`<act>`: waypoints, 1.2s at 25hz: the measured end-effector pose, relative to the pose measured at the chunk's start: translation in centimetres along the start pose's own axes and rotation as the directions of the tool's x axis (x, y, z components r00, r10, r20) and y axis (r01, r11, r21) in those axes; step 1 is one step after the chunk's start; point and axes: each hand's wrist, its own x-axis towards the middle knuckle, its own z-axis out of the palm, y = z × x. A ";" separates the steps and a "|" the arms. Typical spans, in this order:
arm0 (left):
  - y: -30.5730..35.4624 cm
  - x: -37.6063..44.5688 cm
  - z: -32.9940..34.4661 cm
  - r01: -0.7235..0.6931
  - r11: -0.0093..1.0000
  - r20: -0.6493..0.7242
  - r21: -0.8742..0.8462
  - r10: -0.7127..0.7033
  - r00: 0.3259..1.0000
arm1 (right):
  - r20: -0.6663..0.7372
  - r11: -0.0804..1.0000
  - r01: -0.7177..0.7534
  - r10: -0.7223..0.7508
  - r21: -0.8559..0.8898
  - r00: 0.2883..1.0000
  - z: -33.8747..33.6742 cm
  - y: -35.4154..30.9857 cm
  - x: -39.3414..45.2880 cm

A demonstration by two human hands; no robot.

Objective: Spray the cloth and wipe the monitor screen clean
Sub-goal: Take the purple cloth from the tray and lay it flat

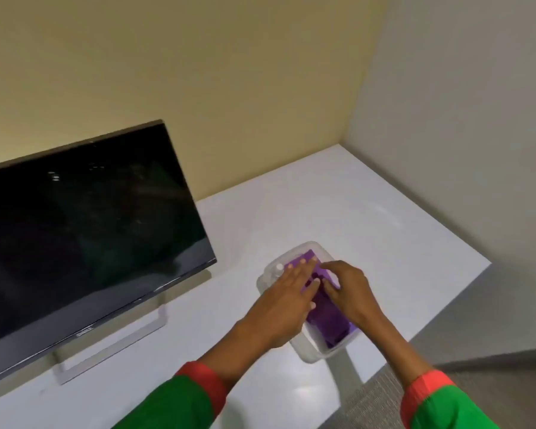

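A purple cloth (330, 322) lies folded inside a clear plastic container (310, 351) on the white desk. My left hand (287, 300) rests flat on the cloth's left side with fingers spread. My right hand (348, 292) pinches the cloth's upper right edge between thumb and fingers. A small white cap (279, 267), possibly the spray bottle's top, shows just beyond my left hand inside the container; the rest is hidden. The black monitor (84, 230) stands on the desk at the left, its screen dark and dusty.
The white desk (338, 205) runs into a wall corner at the back right. Its right edge drops to grey carpet (381, 394). The monitor's silver stand (112, 345) sits left of the container.
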 end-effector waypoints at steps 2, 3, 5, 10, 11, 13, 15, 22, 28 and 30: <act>0.8 2.1 1.4 0.090 0.996 0.193 -0.016 -0.086 0.977 | 0.093 0.995 -0.027 0.035 -0.094 0.995 1.2 1.0 0.0; 1.1 3.0 2.2 0.111 0.993 0.254 0.029 -0.114 0.961 | 0.148 0.988 -0.020 0.042 -0.150 0.988 2.2 1.8 -0.1; 1.0 4.2 3.8 0.117 0.990 0.349 0.082 -0.139 0.927 | 0.241 0.966 -0.035 0.099 -0.256 0.965 3.9 2.4 -0.3; -0.1 5.4 5.7 0.163 0.986 0.442 0.044 -0.166 0.882 | 0.275 0.906 -0.022 0.151 -0.423 0.950 7.3 3.6 -0.1; -0.2 5.3 5.8 0.168 0.985 0.452 0.036 -0.166 0.876 | 0.248 0.892 -0.026 0.153 -0.452 0.957 7.9 3.8 -0.1; -0.8 4.9 5.9 0.178 0.984 0.452 -0.006 -0.156 0.878 | 0.205 0.886 -0.044 0.155 -0.462 0.966 8.5 3.6 0.2; -1.1 4.5 5.6 0.193 0.981 0.429 -0.025 -0.164 0.888 | 0.197 0.904 -0.069 0.166 -0.422 0.966 8.3 3.5 0.5; 0.1 3.2 3.4 0.071 0.997 -0.030 -0.027 -0.072 0.997 | 0.124 0.978 -0.207 0.208 -0.022 0.970 2.8 2.5 0.5; 0.2 2.5 -0.9 -0.029 0.984 -0.249 0.177 0.074 0.966 | 0.106 0.994 -0.110 0.107 0.024 0.989 -4.3 -1.9 -3.0; 0.2 1.4 -2.6 -0.019 0.971 -0.247 0.240 0.080 0.966 | 0.142 0.998 -0.053 0.046 0.046 0.989 -6.0 -3.6 -4.2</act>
